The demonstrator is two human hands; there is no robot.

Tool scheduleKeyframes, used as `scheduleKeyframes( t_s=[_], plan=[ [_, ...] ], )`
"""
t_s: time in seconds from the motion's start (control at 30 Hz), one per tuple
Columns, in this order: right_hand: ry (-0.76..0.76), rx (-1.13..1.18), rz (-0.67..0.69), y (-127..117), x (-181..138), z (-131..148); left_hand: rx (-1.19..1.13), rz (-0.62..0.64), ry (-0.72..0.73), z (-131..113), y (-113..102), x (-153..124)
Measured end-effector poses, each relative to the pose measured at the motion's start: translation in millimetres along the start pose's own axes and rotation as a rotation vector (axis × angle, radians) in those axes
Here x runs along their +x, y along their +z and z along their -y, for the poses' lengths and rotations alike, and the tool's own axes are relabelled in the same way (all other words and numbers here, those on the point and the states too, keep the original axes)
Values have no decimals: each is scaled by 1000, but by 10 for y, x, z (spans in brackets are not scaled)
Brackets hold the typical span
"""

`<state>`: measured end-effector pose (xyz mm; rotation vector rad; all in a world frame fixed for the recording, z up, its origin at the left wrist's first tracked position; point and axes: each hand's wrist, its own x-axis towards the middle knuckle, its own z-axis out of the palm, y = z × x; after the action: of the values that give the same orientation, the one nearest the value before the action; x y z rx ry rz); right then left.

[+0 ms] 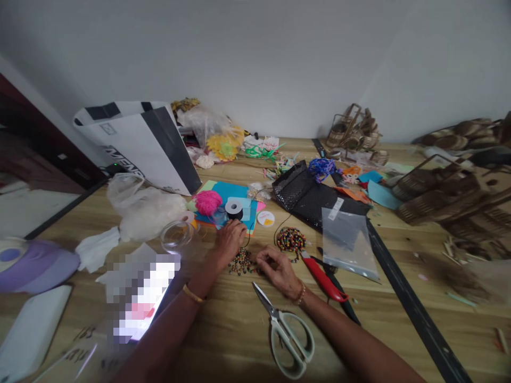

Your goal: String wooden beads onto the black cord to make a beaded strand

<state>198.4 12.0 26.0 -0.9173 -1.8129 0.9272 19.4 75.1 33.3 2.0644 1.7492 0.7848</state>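
Note:
My left hand (231, 238) reaches to a spool of black cord (234, 209), its curled fingers closed at the spool's near side. A strand of black cord (250, 226) loops away to the right. My right hand (279, 268) hovers by a small heap of loose multicoloured beads (240, 261), thumb and fingers pinched together; what they hold, if anything, is too small to make out. Just beyond it lies a coiled pile of strung beads (291, 239). White-handled scissors (289, 335) rest in front of my right hand, beside a red-handled knife or cutter (325, 279).
Pink yarn (208, 202) sits on coloured paper left of the spool. A clear zip bag (351, 242) overlaps a black bubble mailer (303, 191). A tape roll (175, 236), a lit phone (149, 298), and a large paper bag (139, 143) stand left; small woven baskets (435, 197) crowd the right.

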Motion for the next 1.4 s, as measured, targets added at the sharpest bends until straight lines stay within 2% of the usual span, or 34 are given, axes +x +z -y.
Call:
scheduleKeyframes(
  t_s=[0.07,0.13,0.2,0.3,0.43,0.6,1.17,1.4],
  plan=[
    [11,8,-4,-6,4,9,-298,16,-132,-56,-52,-47],
    [16,9,-4,-10,4,13,-420,42,-178,-120,-122,-157],
    [9,1,1,-8,0,12,-725,74,-296,-182,-196,-318],
    [-19,-19,4,3,-9,12,-893,95,-441,-240,-262,-567],
    [-67,-21,12,19,-19,35,-978,77,-511,-232,-212,-743],
    [-115,-4,32,25,-35,83,-1028,80,-544,-209,-121,-766],
    [-150,-20,0,30,-29,121,-991,128,-473,-131,-79,-810],
    [-124,-48,20,36,-40,81,-958,120,-456,-204,-122,-793]
  ],
)
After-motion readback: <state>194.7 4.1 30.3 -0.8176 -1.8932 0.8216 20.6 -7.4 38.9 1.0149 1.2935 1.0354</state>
